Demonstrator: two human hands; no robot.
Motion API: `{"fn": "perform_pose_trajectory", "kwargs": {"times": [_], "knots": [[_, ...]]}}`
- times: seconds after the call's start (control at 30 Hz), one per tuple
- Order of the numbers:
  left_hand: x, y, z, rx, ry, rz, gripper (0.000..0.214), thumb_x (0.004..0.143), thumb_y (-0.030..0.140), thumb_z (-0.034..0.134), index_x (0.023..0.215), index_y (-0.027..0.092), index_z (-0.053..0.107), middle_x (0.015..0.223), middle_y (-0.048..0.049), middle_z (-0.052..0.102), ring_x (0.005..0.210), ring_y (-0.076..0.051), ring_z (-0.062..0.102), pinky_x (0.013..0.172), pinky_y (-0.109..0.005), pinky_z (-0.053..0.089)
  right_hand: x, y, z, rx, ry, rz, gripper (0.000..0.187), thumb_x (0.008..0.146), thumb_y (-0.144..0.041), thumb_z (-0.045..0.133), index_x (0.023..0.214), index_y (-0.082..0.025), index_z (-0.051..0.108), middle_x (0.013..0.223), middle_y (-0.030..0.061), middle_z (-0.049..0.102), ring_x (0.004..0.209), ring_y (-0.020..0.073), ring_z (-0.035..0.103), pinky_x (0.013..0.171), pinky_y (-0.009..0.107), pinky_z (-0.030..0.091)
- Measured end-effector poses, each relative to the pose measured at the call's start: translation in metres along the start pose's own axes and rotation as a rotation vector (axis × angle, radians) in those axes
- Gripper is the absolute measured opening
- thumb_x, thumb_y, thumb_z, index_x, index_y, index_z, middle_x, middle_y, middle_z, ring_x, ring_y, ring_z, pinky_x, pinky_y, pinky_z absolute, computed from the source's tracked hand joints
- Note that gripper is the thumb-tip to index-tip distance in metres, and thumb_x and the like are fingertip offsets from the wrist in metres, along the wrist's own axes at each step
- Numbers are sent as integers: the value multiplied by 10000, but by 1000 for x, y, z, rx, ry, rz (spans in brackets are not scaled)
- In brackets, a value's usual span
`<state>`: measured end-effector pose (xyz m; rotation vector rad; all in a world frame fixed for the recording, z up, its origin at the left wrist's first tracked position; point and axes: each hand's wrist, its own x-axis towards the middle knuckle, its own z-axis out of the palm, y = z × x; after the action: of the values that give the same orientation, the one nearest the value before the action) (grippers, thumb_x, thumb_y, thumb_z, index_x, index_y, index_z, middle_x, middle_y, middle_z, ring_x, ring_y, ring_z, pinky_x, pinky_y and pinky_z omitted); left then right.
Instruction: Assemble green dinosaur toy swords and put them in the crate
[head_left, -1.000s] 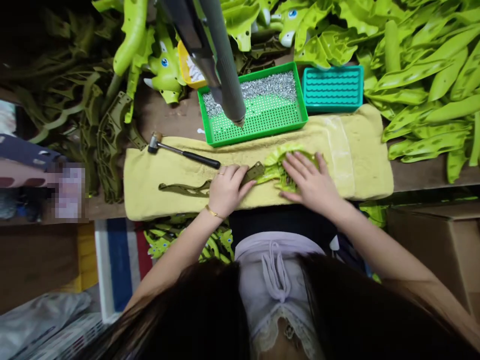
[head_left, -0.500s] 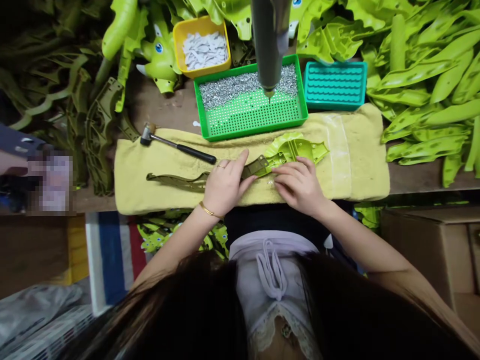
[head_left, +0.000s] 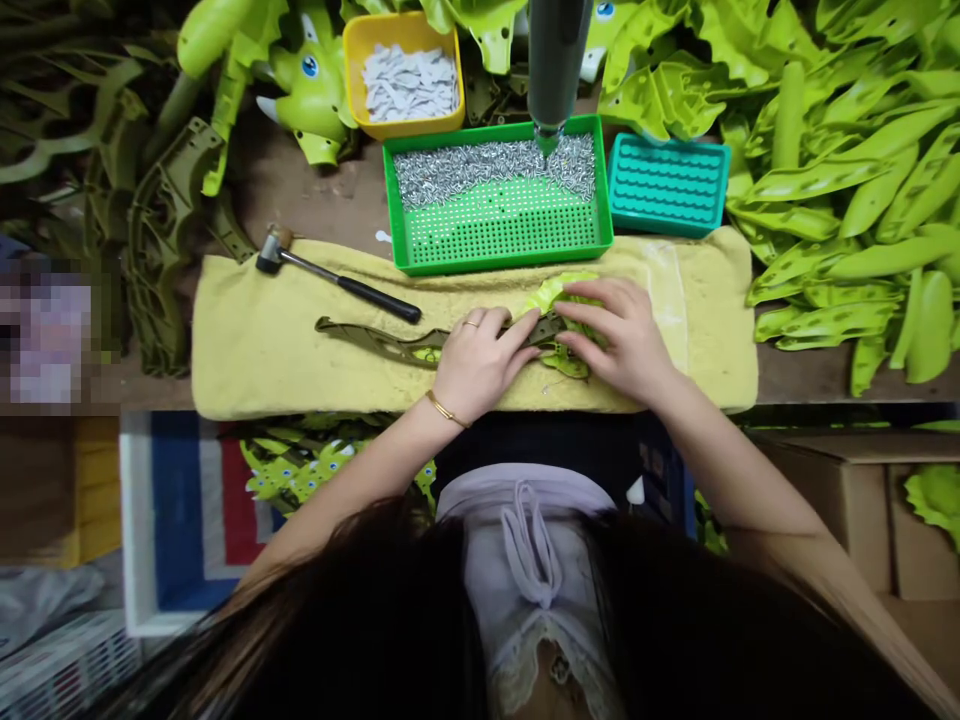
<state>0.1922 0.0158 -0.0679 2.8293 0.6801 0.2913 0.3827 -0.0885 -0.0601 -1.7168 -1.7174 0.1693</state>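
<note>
On the folded yellow towel lies a long olive-green plastic part, its right end set over a lime-green plastic shell piece. My left hand is closed around the middle of the olive part, thumb and fingers pointing right. With bent fingers, my right hand grips the lime-green piece at its right end and covers much of it. Where the two parts meet is partly hidden by my fingers. A hammer with a black handle rests on the towel to the upper left.
A power screwdriver hangs over the green tray of screws. Beside it are a teal box and a yellow bin of white pieces. Lime-green parts pile up right, olive parts left. A person's blurred sleeve shows far left.
The lime-green piece has turned and now lies more beneath the olive part and my hands. My right hand has moved onto it from its lower edge. The camera view has shifted slightly.
</note>
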Motion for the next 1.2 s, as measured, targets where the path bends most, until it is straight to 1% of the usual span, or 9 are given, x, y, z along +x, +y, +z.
{"fn": "perform_pose_trajectory", "kwargs": {"times": [0.1,0.37,0.47,0.6,0.7,0.83,0.97,1.1,1.2], "knots": [[-3,-1,2,-31,15,4,493,959,461,454,1353,190,572,1102,-154,628,1010,-283,560,875,-418,471,13,17,1,-54,-153,-1,264,867,-415,635,1074,-280,726,1248,37,684,1198,273,564,1040,502,415],[1,-6,-1,-78,-42,44,422,968,379,461,1364,272,560,1228,-128,624,1088,-284,537,922,-449,455,16,21,-1,-79,-257,26,275,862,-429,632,1070,-271,719,1270,56,657,1195,294,545,1000,511,417],[-20,-9,-7,-137,96,-1,334,922,329,557,1246,285,628,1276,-116,601,1191,-297,514,996,-489,420,13,23,-1,-73,-247,5,280,874,-433,613,1086,-277,709,1282,60,649,1192,289,543,999,511,417],[-61,-14,-10,-508,643,-603,242,840,391,665,992,208,617,964,-77,643,907,-208,631,810,-380,518,7,29,4,11,-117,-13,260,877,-414,619,1084,-282,705,1252,62,664,1160,262,576,993,487,443],[-69,-15,-10,-1184,640,-1001,399,763,530,709,925,192,572,828,-23,633,680,-134,632,586,-264,523,4,27,10,25,-28,-27,245,858,-386,651,1064,-266,708,1224,73,675,1140,262,590,979,473,457],[-59,-20,-14,-1521,657,-1064,478,584,502,843,764,160,561,773,-8,642,636,-100,626,559,-218,550,4,19,14,9,-58,-62,241,849,-375,665,1053,-255,715,1212,79,680,1114,267,597,966,480,467],[-75,-50,-33,-1342,487,-1118,463,634,511,815,754,170,526,678,-8,621,565,-116,610,502,-236,519,4,16,12,-7,-97,-66,258,856,-362,656,1088,-261,711,1233,84,675,1116,279,608,952,509,489],[-80,-116,-61,-513,731,-951,279,777,401,716,908,187,593,665,30,576,583,-101,548,569,-227,452,2,20,7,-20,-85,-59,265,854,-364,658,1098,-276,712,1222,81,681,1100,285,629,942,525,509],[-57,-158,-68,-301,440,-785,183,852,353,630,838,172,652,644,17,596,624,-118,545,669,-253,439,-1,27,-1,-79,-89,-76,265,841,-363,672,1084,-268,721,1213,82,686,1089,298,635,933,526,515]]}}
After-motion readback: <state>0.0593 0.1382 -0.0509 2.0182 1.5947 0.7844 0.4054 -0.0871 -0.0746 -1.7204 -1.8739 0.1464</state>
